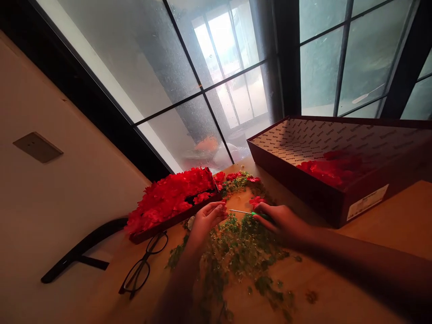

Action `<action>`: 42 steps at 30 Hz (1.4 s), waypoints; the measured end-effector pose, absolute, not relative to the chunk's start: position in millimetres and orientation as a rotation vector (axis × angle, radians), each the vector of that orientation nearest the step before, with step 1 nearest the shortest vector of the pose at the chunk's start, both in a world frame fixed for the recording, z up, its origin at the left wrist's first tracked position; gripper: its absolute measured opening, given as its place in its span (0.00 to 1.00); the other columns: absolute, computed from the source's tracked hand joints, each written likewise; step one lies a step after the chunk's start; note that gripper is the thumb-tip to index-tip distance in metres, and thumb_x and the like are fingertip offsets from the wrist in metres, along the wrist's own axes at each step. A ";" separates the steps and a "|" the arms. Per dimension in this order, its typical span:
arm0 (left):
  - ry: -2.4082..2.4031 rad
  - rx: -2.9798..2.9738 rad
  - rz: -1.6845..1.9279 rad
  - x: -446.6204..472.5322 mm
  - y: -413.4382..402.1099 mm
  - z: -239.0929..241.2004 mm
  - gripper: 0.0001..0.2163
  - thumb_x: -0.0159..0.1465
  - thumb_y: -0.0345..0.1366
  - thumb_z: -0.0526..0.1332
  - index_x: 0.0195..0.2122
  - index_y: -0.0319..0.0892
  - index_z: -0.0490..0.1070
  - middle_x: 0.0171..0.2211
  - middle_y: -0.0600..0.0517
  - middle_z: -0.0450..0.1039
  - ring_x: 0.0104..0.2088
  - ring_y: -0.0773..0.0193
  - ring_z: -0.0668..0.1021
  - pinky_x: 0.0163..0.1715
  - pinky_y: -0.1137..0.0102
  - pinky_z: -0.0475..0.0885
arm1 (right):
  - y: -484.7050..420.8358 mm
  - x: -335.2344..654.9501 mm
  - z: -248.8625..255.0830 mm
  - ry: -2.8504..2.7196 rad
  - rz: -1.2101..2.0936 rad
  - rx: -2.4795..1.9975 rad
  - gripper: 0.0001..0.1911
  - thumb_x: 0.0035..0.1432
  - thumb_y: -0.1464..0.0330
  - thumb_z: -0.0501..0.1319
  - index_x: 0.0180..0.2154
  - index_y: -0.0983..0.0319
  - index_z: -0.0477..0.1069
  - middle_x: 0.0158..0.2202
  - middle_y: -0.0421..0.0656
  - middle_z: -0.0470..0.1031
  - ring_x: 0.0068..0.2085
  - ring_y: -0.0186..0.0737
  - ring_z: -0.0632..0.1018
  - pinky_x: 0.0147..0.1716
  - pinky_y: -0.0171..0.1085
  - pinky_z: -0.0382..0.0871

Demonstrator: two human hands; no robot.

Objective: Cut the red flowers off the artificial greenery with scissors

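My left hand [207,218] is curled with its fingertips together, and I cannot tell whether they pinch anything. My right hand [280,222] grips a green-handled metal needle tool [251,212], whose thin shaft points at my left fingertips. A tangle of green artificial foliage [236,252] lies beneath and between my hands. Just beyond them sits a loose red flower [256,200]. Left of my left hand, a shallow dark red tray [175,220] is heaped with red fabric flowers [168,195].
A large dark red box [297,189] with a printed inner lining holds more red flowers on the wooden table [340,288]. Black-framed glasses [141,270] lie near the table's left edge. A curved black object [84,247] lies beyond that edge. A window [189,90] stands behind.
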State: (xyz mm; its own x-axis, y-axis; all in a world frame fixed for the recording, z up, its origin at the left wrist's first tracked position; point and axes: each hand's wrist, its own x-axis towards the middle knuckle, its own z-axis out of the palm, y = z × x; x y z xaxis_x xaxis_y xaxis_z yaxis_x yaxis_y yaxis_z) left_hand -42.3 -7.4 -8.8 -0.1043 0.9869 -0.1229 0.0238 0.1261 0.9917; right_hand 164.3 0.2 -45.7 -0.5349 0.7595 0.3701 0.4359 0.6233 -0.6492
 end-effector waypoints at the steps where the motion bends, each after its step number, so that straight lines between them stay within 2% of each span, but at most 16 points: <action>1: 1.352 1.059 1.185 -41.1 -7.9 -8.4 0.11 0.48 0.36 0.62 0.32 0.37 0.69 0.31 0.51 0.72 0.30 0.68 0.75 0.38 0.70 0.69 | 0.1 164.5 -45.4 -2.208 0.652 -0.936 0.11 0.57 0.63 0.45 0.32 0.63 0.60 0.27 0.41 0.67 0.26 0.31 0.67 0.26 0.29 0.59; 8: 1.265 0.998 1.214 -33.0 -11.4 -8.0 0.08 0.48 0.32 0.63 0.31 0.38 0.70 0.29 0.53 0.72 0.32 0.69 0.74 0.41 0.73 0.68 | 1.0 164.6 -47.4 -2.215 0.635 -0.934 0.11 0.57 0.63 0.45 0.32 0.62 0.60 0.26 0.41 0.67 0.25 0.31 0.67 0.26 0.29 0.58; 13: 1.210 0.964 1.203 -31.7 -12.5 -9.7 0.07 0.50 0.33 0.61 0.30 0.38 0.70 0.29 0.52 0.73 0.33 0.67 0.75 0.41 0.72 0.68 | 3.0 164.3 -51.3 -2.219 0.616 -0.959 0.12 0.57 0.62 0.44 0.33 0.61 0.60 0.25 0.40 0.67 0.25 0.32 0.66 0.25 0.29 0.58; 24: 1.335 1.032 1.203 -34.1 -9.6 -15.5 0.11 0.46 0.31 0.64 0.31 0.39 0.68 0.30 0.52 0.73 0.37 0.66 0.74 0.43 0.70 0.67 | 3.8 164.4 -50.9 -2.237 0.580 -1.007 0.10 0.57 0.63 0.44 0.33 0.61 0.59 0.24 0.40 0.67 0.23 0.31 0.66 0.24 0.29 0.57; 29: 1.441 1.309 1.122 -26.3 -12.2 -12.5 0.13 0.42 0.33 0.65 0.30 0.39 0.69 0.33 0.51 0.73 0.35 0.63 0.75 0.39 0.69 0.68 | 5.7 163.7 -52.6 -2.310 0.523 -0.959 0.10 0.57 0.64 0.45 0.34 0.62 0.60 0.27 0.43 0.70 0.26 0.34 0.70 0.25 0.30 0.58; 34: 1.423 1.430 0.949 -13.1 -21.2 -10.8 0.10 0.43 0.34 0.65 0.27 0.39 0.69 0.27 0.52 0.73 0.32 0.63 0.75 0.36 0.69 0.69 | 3.0 165.1 -51.2 -2.395 0.533 -0.919 0.11 0.57 0.63 0.45 0.34 0.63 0.61 0.27 0.44 0.71 0.28 0.36 0.72 0.25 0.30 0.58; 42: 1.408 1.982 0.811 -8.3 -33.5 -3.3 0.07 0.49 0.37 0.61 0.29 0.42 0.72 0.30 0.52 0.73 0.32 0.64 0.74 0.37 0.71 0.66 | -4.1 167.4 -49.2 -2.472 0.580 -0.767 0.10 0.56 0.65 0.47 0.37 0.62 0.62 0.29 0.44 0.71 0.30 0.37 0.72 0.27 0.32 0.59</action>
State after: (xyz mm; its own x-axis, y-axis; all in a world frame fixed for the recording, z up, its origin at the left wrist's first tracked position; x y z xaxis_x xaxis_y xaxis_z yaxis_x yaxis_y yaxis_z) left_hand -8.3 -33.5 -3.3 0.2620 0.9535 0.1491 0.6074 -0.2830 0.7422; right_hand 167.4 -4.1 -49.2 -0.7255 0.6100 0.3187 0.4047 0.7527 -0.5193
